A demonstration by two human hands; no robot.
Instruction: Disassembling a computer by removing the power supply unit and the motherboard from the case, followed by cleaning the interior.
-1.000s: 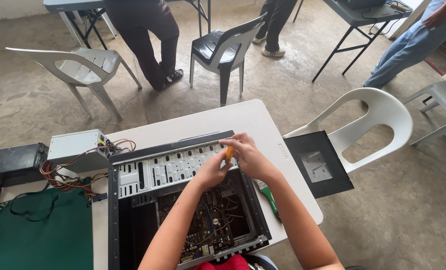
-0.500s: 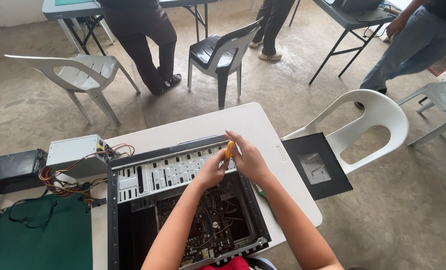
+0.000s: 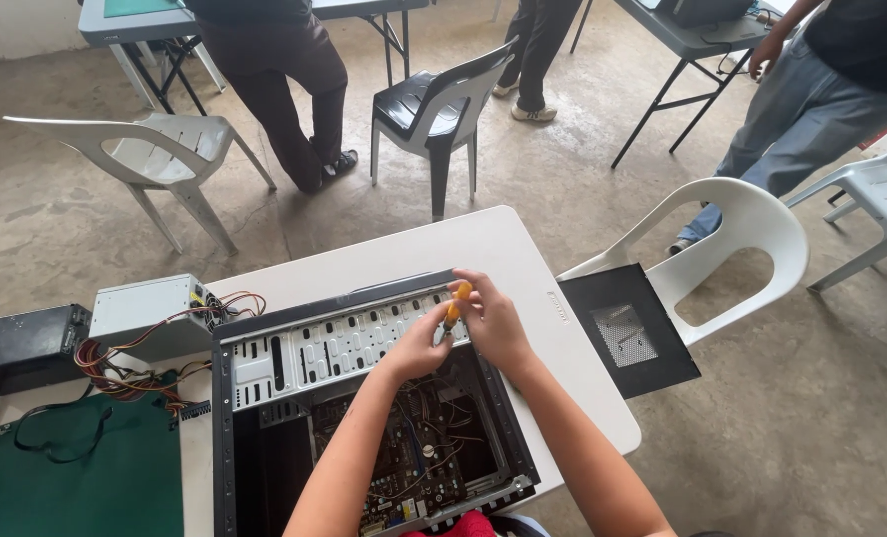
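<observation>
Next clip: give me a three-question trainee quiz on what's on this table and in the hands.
1. True or false: the right hand grips an orange-handled screwdriver.
2. What sits left of the open computer case? A) a keyboard B) a grey power supply with loose wires C) a monitor
3. What does the black side panel rest on?

Key: 1 true. 2 B. 3 The white plastic chair beside the white table.

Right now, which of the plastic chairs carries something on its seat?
The white round-backed plastic chair beside the table's right edge: a black perforated metal panel rests on it. The black chair and other white chairs sit empty.
</observation>
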